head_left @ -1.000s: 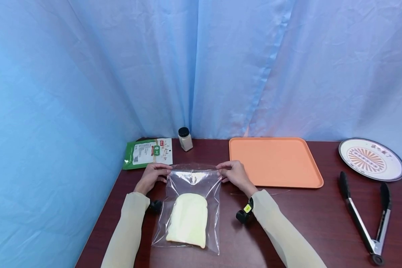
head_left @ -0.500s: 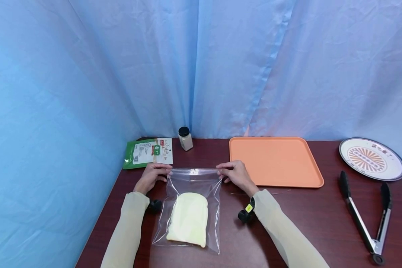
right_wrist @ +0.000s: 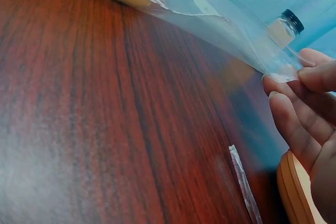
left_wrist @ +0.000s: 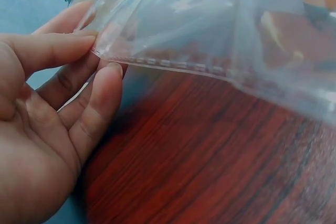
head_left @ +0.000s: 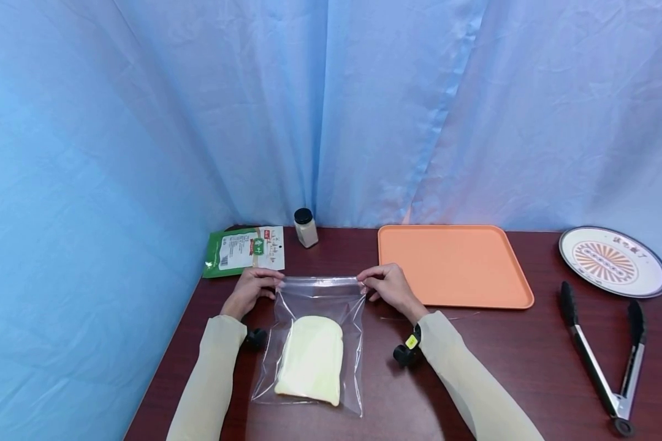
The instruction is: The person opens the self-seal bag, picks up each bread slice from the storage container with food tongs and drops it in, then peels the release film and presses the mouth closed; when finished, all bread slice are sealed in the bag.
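Note:
A slice of white bread [head_left: 311, 361] lies inside a clear plastic bag [head_left: 321, 300] on the table, its crust toward the bag's sides. My left hand [head_left: 249, 290] pinches the bag's top left corner between thumb and fingers; in the left wrist view the hand [left_wrist: 58, 98] holds the film right at its seamed edge. At the top right corner my right hand [head_left: 388, 288] pinches the film the same way, as the right wrist view of the hand [right_wrist: 310, 108] shows. Between the hands the bag's top edge is stretched straight, with a folded band along it.
Behind the left hand lie a green and white packet [head_left: 243, 252] and a black-capped jar [head_left: 306, 228]. An orange tray [head_left: 455, 266] sits behind the right hand, a thin clear strip [right_wrist: 244, 182] near it. Farther right are a patterned plate [head_left: 612, 262] and black-tipped tongs [head_left: 596, 367].
The film at the bag's top, which stuck out beyond the hands, is now folded down into a narrow, taut band. Both hands keep their grip and have hardly moved.

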`<state>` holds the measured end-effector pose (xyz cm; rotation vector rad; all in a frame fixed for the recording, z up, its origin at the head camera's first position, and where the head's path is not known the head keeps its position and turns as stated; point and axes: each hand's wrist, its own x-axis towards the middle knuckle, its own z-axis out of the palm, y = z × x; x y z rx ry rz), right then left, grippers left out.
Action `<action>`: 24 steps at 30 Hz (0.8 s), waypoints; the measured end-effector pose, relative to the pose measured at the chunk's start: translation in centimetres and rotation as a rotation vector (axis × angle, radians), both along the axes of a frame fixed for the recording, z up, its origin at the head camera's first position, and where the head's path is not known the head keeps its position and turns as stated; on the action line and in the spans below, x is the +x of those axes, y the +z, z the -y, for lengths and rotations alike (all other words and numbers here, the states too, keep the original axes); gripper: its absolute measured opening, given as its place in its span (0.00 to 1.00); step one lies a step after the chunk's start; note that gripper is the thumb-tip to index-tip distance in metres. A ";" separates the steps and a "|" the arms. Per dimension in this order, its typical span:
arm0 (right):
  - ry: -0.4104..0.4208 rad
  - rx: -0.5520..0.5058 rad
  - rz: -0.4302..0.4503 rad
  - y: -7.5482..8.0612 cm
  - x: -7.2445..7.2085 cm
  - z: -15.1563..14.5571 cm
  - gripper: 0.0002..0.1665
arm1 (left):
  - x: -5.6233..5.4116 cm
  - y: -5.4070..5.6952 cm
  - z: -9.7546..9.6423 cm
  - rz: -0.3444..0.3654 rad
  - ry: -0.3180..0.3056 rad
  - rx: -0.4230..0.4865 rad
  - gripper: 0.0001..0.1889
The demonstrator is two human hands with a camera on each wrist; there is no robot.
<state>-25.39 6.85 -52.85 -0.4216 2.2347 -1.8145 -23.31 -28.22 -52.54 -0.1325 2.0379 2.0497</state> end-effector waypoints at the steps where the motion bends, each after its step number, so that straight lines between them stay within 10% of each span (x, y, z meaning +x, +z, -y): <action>1: -0.001 -0.003 0.004 0.0 0.0 0.0 0.13 | 0.0 0.0 0.0 0.001 0.006 -0.002 0.11; 24: -0.005 0.135 -0.015 0.5 0.1 -0.4 0.13 | -0.1 0.4 -0.6 0.016 0.009 -0.094 0.09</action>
